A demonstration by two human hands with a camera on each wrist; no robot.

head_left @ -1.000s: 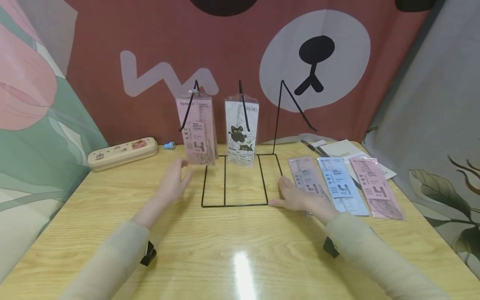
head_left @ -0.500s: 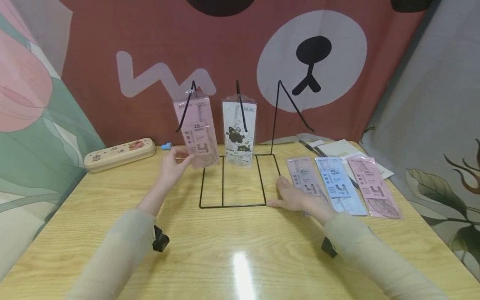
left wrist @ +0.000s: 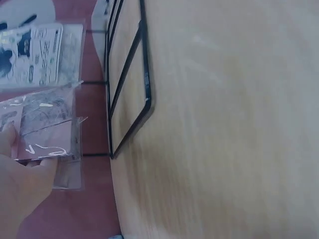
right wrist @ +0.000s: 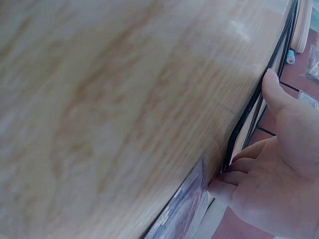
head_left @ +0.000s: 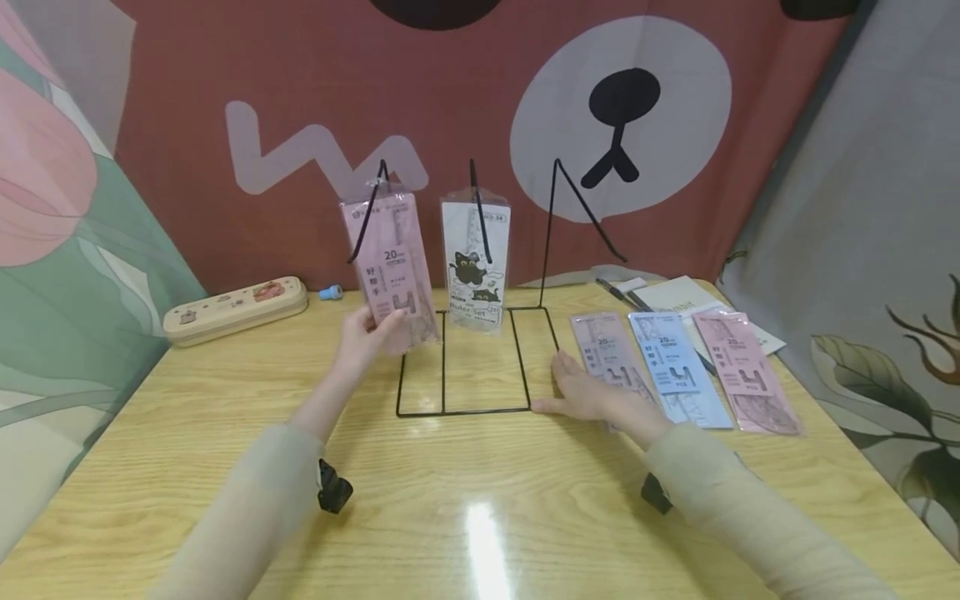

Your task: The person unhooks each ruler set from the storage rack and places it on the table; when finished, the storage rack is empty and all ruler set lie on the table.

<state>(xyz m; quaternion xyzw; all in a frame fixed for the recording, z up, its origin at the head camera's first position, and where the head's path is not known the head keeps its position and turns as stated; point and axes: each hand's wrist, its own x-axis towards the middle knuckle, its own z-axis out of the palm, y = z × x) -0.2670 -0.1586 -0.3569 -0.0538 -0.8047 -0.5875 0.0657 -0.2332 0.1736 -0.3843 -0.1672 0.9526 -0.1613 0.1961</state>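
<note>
A black wire display rack stands mid-table with three hooks. A pink ruler packet hangs on its left hook, and my left hand pinches that packet's lower end, thumb in front. The left wrist view shows the same packet between my fingers. A white cat-print ruler packet hangs on the middle hook; the right hook is bare. My right hand lies flat on the table beside the rack's right base wire, its thumb against the wire.
Three flat packets lie right of the rack: pink, blue, pink. Behind them are a notebook and a pen. A cream pencil case and a small blue item sit at the back left.
My left hand rose from beside the rack and took hold of the hanging pink packet's lower end, tilting it slightly. The right hand stayed in place.
</note>
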